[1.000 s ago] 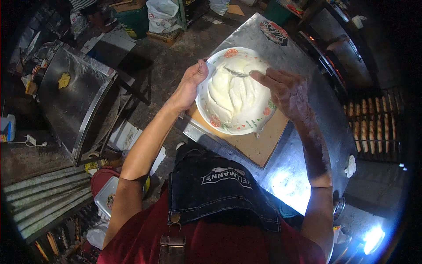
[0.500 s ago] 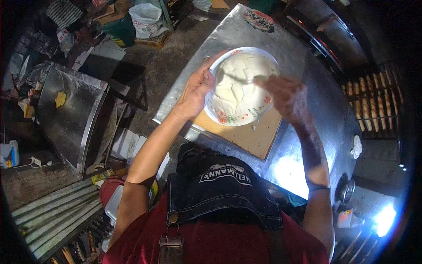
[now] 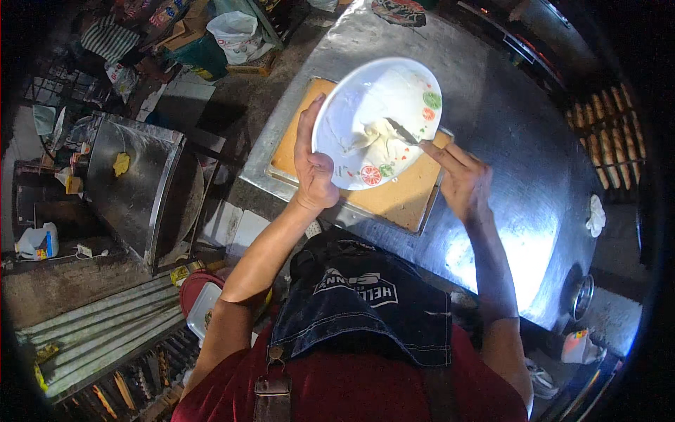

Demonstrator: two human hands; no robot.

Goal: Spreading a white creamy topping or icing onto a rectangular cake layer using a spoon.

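Your left grip (image 3: 315,172) is closed on the bowl (image 3: 332,126), right grip (image 3: 464,184) pinches a metal tool (image 3: 402,131); between them, some cream (image 3: 378,144) is not yet out.

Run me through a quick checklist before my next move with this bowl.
1. Left hand holding the bowl at its side: ok.
2. Right hand holding the utensil: ok.
3. Cream in the bowl: ok, a clump beside the utensil.
4. Bowl level: not ok, it is tilted.
5. Bowl clear of the flat brown slab below: cannot tell from this angle.
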